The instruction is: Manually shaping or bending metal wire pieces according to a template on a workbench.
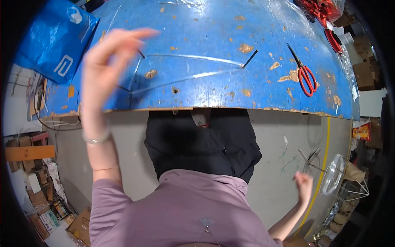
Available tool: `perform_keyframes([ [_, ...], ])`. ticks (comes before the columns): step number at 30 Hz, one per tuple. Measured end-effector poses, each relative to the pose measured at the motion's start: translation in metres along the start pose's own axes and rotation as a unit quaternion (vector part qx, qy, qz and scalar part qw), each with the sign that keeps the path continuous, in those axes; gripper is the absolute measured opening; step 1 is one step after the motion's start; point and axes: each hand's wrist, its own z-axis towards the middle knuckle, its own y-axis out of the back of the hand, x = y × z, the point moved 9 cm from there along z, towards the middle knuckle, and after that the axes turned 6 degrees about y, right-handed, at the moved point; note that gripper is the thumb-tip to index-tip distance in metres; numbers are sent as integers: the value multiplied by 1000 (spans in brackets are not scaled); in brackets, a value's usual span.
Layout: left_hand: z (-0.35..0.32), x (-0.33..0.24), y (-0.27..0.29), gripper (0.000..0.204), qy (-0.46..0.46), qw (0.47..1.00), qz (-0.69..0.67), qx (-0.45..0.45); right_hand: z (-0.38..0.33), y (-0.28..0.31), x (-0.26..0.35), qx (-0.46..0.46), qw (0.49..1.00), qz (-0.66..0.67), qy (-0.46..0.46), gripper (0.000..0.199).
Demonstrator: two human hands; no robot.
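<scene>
Left hand (108,61) was raised above the blue table (205,24), motion-blurred, fingers spread wide and gripping nothing, just over one end of the thin wire frame (185,68) lying flat near the table's front edge. Right hand (303,183) hung low beside the body, curled around thin wire rods (309,158); how tightly, cannot tell. Risks judged: a fast left-hand sweep could snag the frame and drag it over the edge; the rods' free ends could catch the wire lamp cage (343,181) close by; red scissors (305,76) lay well apart.
</scene>
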Motion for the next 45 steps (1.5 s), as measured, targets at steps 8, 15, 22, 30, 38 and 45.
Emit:
perform_keyframes([
  [8, -199, -236, -317, 44, -242, 746, -211, 584, -136, -17, 6, 127, 948, 273, 106, 25],
  [15, -184, -115, -254, 26, 255, 484, -478, 687, -86, 2, 62, 160, 961, 96, 206, 25],
  [22, -118, 40, -41, 37, 188, 741, -556, 325, -21, 19, 157, 151, 912, 81, 372, 19],
  [30, -45, 137, 20, 28, 257, 771, -561, 159, 74, -13, 322, 108, 897, 2, 429, 22],
  [38, 14, 146, 16, 24, 122, 991, 61, -7, 201, -38, 355, 64, 942, 45, 326, 28],
  [45, 9, 115, 15, 27, 25, 972, 212, 100, 201, 2, 239, -69, 943, -125, 302, 38],
])
